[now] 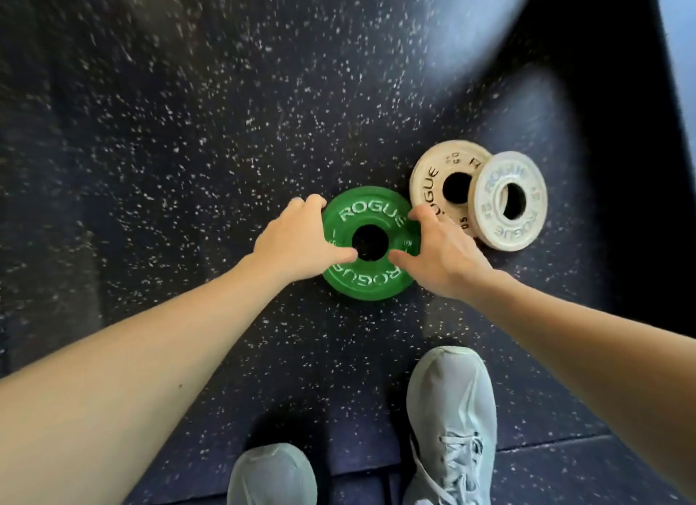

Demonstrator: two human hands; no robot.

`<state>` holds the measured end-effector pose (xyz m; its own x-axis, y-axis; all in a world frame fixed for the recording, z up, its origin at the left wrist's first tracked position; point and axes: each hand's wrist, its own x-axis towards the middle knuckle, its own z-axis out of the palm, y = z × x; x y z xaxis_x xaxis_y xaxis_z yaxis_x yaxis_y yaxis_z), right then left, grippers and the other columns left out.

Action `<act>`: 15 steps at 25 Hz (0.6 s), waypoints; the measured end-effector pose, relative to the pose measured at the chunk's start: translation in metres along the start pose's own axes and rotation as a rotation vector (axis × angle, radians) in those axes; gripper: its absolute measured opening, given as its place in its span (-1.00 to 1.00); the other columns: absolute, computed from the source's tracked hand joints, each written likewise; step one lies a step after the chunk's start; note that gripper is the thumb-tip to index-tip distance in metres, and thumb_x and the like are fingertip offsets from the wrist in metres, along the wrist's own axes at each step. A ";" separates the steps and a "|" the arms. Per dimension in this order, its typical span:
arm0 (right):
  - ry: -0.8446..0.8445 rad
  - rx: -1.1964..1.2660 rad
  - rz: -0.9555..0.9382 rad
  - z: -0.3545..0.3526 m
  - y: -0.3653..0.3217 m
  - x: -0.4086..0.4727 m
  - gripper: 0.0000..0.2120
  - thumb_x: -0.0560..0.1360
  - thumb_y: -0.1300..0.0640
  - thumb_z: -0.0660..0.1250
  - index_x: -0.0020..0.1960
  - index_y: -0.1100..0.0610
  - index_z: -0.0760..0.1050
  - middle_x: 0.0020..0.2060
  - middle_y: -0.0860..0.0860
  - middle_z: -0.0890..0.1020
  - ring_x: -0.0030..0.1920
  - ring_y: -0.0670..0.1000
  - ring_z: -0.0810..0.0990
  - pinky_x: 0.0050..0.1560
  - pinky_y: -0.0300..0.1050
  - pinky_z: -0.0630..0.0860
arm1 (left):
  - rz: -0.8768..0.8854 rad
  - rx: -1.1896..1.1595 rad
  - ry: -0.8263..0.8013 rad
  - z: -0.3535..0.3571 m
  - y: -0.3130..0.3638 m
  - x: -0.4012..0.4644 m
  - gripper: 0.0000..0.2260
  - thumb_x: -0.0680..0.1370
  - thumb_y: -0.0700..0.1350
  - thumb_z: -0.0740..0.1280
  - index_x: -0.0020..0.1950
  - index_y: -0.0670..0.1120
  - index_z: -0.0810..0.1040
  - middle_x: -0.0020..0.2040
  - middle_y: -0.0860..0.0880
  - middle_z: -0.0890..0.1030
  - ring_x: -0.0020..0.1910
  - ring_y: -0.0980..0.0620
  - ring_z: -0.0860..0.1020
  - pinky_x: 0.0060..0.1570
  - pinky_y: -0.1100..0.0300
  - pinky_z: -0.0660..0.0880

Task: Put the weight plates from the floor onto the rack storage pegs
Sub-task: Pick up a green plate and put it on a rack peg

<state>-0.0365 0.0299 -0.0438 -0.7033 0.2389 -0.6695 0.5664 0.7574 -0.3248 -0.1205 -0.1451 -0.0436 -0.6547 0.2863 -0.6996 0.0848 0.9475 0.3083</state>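
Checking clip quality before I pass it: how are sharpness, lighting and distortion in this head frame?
Head view: the green plate and both hands, left hand and right hand, are sharp enough; the speckled floor smears with motion blur toward the top; a pale washed-out patch sits upper right; wide-angle bending stretches the forearms; the white plates read slightly soft.

Two pale grey-green laced shoes [450, 425] stand on a dark rubber floor [188, 128] flecked with white.
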 end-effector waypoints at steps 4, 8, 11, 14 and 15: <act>0.210 0.010 0.102 0.025 -0.013 0.002 -0.44 0.45 -0.18 0.37 0.30 0.00 0.22 0.18 0.11 0.41 0.06 0.23 0.53 -0.10 0.00 0.40 | -0.030 0.019 0.131 0.018 0.007 0.015 -0.30 0.37 0.26 0.46 0.33 -0.03 0.26 0.23 -0.06 0.38 0.11 -0.20 0.51 -0.11 -0.01 0.41; 0.328 0.127 0.215 0.041 -0.022 0.005 -0.45 0.41 -0.03 0.43 0.25 0.00 0.20 0.15 0.08 0.35 0.10 0.19 0.45 -0.16 -0.04 0.34 | -0.040 0.087 0.198 0.028 0.018 0.023 -0.34 0.42 0.15 0.47 0.31 -0.09 0.20 0.23 -0.13 0.36 0.11 -0.28 0.52 -0.18 0.00 0.36; 0.354 0.226 0.283 0.042 -0.027 0.006 -0.43 0.36 0.04 0.46 0.21 0.04 0.19 0.10 0.06 0.35 0.09 0.17 0.43 -0.18 -0.03 0.33 | -0.058 0.126 0.214 0.028 0.025 0.021 -0.38 0.43 0.12 0.47 0.27 -0.10 0.22 0.22 -0.11 0.38 0.11 -0.24 0.52 -0.20 0.03 0.35; 0.370 0.249 0.272 0.028 -0.043 0.001 -0.36 0.31 0.02 0.50 0.22 0.05 0.18 0.13 0.07 0.33 0.09 0.17 0.44 -0.19 -0.04 0.37 | -0.071 0.154 0.246 0.008 0.027 0.008 -0.41 0.44 0.12 0.46 0.25 -0.11 0.23 0.20 -0.10 0.40 0.08 -0.23 0.54 -0.23 0.05 0.34; 0.370 0.249 0.256 0.018 -0.050 -0.002 -0.33 0.31 0.00 0.50 0.25 0.06 0.18 0.16 0.07 0.35 0.12 0.17 0.44 -0.17 -0.04 0.38 | -0.071 0.154 0.268 -0.005 0.028 0.001 -0.41 0.45 0.12 0.46 0.26 -0.11 0.23 0.20 -0.11 0.40 0.07 -0.24 0.55 -0.23 0.05 0.34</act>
<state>-0.0556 -0.0198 -0.0385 -0.6082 0.6311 -0.4815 0.7938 0.4894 -0.3611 -0.1224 -0.1188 -0.0319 -0.8358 0.1901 -0.5152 0.1309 0.9801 0.1493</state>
